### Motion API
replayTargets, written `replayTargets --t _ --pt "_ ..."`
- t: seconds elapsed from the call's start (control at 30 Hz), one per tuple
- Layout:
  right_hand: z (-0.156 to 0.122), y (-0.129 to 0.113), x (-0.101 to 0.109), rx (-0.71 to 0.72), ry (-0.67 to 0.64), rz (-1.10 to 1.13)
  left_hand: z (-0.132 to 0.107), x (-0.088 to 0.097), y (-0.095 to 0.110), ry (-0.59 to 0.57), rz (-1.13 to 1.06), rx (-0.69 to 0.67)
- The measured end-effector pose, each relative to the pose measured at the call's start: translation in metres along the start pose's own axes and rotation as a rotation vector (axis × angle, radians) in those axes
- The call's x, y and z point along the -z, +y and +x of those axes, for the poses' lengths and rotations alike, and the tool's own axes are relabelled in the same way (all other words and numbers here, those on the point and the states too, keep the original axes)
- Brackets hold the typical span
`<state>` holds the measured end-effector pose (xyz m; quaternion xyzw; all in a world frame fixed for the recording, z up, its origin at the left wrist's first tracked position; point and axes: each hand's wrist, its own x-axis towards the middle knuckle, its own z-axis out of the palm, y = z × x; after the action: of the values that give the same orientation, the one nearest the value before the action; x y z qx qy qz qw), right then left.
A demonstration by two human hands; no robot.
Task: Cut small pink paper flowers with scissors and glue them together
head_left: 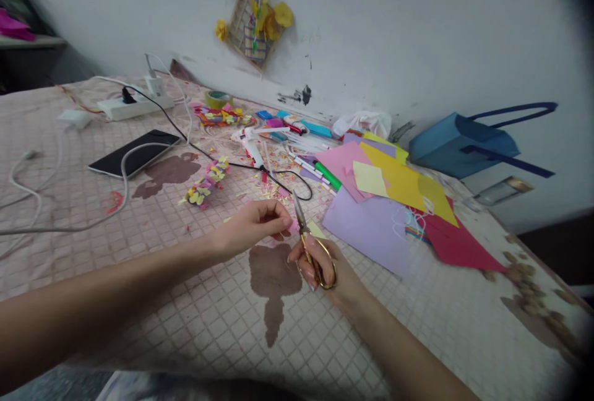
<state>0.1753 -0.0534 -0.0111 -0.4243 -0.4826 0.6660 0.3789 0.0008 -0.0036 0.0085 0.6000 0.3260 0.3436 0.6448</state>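
Note:
My right hand [320, 262] grips a pair of scissors [301, 218] by its gold handles, the blades pointing up and away from me. Just left of the blades, my left hand [260, 224] pinches a small pink piece of paper [293, 226] between thumb and fingers. A pale yellow piece of paper [317, 232] lies right behind the scissors. Beyond my left hand rests a strip of pink, yellow and purple paper flowers [206, 182]. Small paper scraps [273, 189] are scattered past both hands.
A white glue gun [250, 146] with a black cable stands among scraps. Coloured sheets [366, 228] and a green marker [327, 174] lie to the right, near a blue bag [459, 144]. At left are a dark tablet [134, 152], a power strip [134, 105] and loose cables.

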Motion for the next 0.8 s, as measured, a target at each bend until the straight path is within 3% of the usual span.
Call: replayTargets --t 0.1,0.27,0.6,0.8 --pt "-0.0015 -0.0001 -0.0013 0.049 0.079 -0.121 0.0011 -0.0002 -0.0015 0.049 -0.036 0.056" --pt "0.0000 0.0002 -0.0002 0.117 0.189 -0.262 -0.0004 -0.0031 -0.0023 0.031 -0.007 0.085" --pt "-0.0039 -0.0032 -0.0022 0.084 0.124 -0.216 0.0012 -0.0011 -0.0050 0.010 -0.057 0.062" --pt "-0.0063 -0.0031 -0.0011 0.032 0.077 -0.326 0.0029 0.0039 -0.0034 0.088 -0.135 0.046"
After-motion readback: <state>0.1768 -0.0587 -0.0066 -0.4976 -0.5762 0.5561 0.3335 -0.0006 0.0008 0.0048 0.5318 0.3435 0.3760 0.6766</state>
